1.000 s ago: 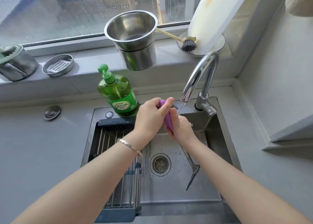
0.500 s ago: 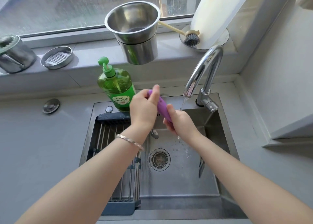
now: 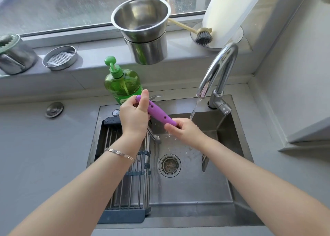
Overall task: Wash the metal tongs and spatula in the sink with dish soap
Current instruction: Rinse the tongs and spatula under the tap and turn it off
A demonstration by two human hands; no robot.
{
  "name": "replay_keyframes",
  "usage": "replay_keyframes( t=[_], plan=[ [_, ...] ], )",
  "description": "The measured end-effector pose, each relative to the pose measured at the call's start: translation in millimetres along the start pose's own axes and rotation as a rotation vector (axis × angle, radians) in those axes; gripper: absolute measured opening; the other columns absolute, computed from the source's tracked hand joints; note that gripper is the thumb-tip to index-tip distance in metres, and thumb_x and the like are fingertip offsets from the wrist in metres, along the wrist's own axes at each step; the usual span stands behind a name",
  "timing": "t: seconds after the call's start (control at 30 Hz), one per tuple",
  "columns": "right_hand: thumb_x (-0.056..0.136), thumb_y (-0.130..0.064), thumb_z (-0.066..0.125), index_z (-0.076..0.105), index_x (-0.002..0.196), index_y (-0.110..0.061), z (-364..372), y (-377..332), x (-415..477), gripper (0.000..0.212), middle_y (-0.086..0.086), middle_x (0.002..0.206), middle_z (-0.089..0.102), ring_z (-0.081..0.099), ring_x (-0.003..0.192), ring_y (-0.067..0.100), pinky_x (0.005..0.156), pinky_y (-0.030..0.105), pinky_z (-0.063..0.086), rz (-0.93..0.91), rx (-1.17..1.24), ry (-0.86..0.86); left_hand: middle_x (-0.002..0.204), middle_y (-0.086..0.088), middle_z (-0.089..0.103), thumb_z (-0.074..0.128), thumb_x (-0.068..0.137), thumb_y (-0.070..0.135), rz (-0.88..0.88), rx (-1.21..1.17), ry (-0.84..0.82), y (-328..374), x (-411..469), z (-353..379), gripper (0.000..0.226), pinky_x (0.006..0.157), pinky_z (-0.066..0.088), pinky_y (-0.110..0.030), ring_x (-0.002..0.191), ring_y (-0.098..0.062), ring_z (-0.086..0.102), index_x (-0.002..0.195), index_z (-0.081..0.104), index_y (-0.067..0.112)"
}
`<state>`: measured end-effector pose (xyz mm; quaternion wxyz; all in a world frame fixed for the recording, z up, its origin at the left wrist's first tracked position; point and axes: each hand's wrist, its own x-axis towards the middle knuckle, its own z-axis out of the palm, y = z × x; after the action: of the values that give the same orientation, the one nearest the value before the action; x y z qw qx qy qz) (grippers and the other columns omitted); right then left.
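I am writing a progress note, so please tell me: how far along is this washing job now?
Done: the faucet runs. No foam shows, so soaping cannot be confirmed. In hand: the left hand and right hand grip the purple-handled spatula by the stream. Remaining: a metal utensil, likely the tongs, lies under the left hand; the soap bottle stands untouched.

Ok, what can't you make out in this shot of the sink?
Head view, the only one:
Spatula shaft: behind the right hand and forearm; only handle and blade tip show.
Tongs: mostly behind the left hand; shape unclear.
Soap bottle label: covered by the left hand.
Metal container on the sill: cut by the left edge.
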<state>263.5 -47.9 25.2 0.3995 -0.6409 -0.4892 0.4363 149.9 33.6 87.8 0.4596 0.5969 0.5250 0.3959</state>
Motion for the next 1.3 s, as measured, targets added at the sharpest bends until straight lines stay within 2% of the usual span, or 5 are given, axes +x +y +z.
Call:
replay_keyframes(
  t=[0.27, 0.6, 0.83, 1.13, 1.3],
  plan=[
    [0.092, -0.004, 0.052, 0.064, 0.107, -0.013, -19.3, 18.8, -13.4, 0.021, -0.008, 0.062, 0.061, 0.045, 0.046, 0.002, 0.053, 0.014, 0.040, 0.077, 0.279, -0.052, 0.054, -0.003, 0.044, 0.051, 0.092, 0.040, -0.166, -0.055, 0.045, -11.2, 9.4, -4.4, 0.040, 0.041, 0.042, -0.019, 0.033, -0.003, 0.039, 0.065, 0.055, 0.011],
    [0.086, -0.002, 0.052, 0.066, 0.066, -0.011, -27.3, 0.0, 0.1, 0.026, -0.010, 0.036, 0.050, 0.041, 0.033, -0.003, 0.038, 0.008, 0.032, 0.216, 0.148, 0.040, 0.058, -0.002, 0.045, 0.050, 0.093, 0.041, -0.215, -0.096, 0.085, -9.2, 1.0, 10.4, 0.039, 0.038, 0.040, -0.014, 0.030, -0.001, 0.041, 0.062, 0.048, 0.016],
    [0.089, -0.040, 0.056, 0.060, 0.053, -0.012, -26.5, 1.5, 0.5, 0.046, -0.005, 0.037, 0.043, 0.036, 0.032, 0.002, 0.040, 0.006, 0.032, 0.171, 0.057, 0.005, 0.055, -0.003, 0.046, 0.050, 0.092, 0.044, -0.222, -0.077, 0.068, -11.2, 7.2, 0.9, 0.040, 0.042, 0.042, -0.018, 0.030, -0.002, 0.041, 0.064, 0.054, 0.016],
    [0.094, -0.006, 0.050, 0.067, 0.104, -0.004, -38.4, 11.7, -5.4, 0.020, -0.006, 0.060, 0.056, 0.040, 0.045, 0.003, 0.045, 0.012, 0.035, 0.209, 0.258, -0.280, 0.053, -0.005, 0.045, 0.052, 0.091, 0.045, -0.318, -0.107, 0.102, -21.5, 10.8, -5.9, 0.039, 0.047, 0.041, -0.025, 0.037, -0.010, 0.041, 0.064, 0.055, 0.016],
    [0.089, -0.015, 0.059, 0.071, 0.073, -0.017, -37.2, 9.3, -2.5, 0.020, -0.010, 0.043, 0.055, 0.039, 0.039, 0.004, 0.043, 0.015, 0.031, 0.202, 0.073, -0.074, 0.055, -0.004, 0.046, 0.052, 0.091, 0.046, -0.399, -0.140, 0.138, -25.8, 7.9, -5.0, 0.037, 0.050, 0.041, -0.026, 0.044, -0.014, 0.043, 0.068, 0.054, 0.016]
  ],
)
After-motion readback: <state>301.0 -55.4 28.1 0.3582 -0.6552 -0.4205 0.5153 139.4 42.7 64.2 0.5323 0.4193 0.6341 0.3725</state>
